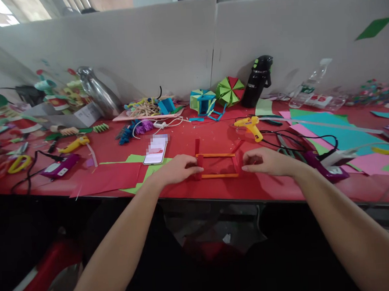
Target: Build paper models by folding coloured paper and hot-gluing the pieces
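Observation:
A small rectangular frame [218, 176] of orange sticks and red paper strips rests on the red tabletop in front of me. Loose ends of red strip stick up at its far corners. My left hand [182, 167] is closed at the frame's left side, thumb and fingers on the red strip there. Just off the right side, my right hand [264, 161] has curled fingers with a gap between thumb and forefinger, and I see nothing held in it. A yellow glue gun [253, 126] lies beyond my right hand.
A phone [155, 148] lies left of centre, near red paper sheets [112, 179]. Scissors [283, 145], cables and a purple power box [326, 167] crowd the right. A black bottle [257, 82], steel flask [99, 94] and paper models [230, 90] stand along the partition.

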The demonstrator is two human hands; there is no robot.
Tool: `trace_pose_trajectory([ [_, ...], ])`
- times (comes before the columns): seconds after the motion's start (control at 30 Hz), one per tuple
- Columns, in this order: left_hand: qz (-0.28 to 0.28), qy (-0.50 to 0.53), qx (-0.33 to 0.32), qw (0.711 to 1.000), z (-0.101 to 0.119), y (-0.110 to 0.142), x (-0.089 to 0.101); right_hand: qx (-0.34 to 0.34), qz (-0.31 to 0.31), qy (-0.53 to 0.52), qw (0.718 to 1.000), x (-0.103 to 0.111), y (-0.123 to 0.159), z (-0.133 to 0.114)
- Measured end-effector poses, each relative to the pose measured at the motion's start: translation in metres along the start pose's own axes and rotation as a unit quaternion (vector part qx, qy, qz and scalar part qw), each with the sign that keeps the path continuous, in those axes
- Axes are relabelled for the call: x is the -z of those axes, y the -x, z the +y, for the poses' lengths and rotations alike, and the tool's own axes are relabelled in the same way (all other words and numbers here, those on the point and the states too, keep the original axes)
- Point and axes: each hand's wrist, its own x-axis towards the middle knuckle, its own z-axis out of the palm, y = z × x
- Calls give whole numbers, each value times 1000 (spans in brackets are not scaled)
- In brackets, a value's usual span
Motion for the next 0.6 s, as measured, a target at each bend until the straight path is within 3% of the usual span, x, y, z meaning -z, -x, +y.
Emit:
trace_pose_trajectory([
  [0.33, 66, 6, -1, 998, -11, -4, -6, 32, 51, -57, 997, -4, -3, 0],
  [0.5, 165, 23, -18, 986, -18, -5, -6, 2, 60, -35, 998, 14, 13, 5],
  [0.6, 179, 21, -32, 983, -20, -7, -3, -13, 77, -14, 997, 25, 25, 10],
])
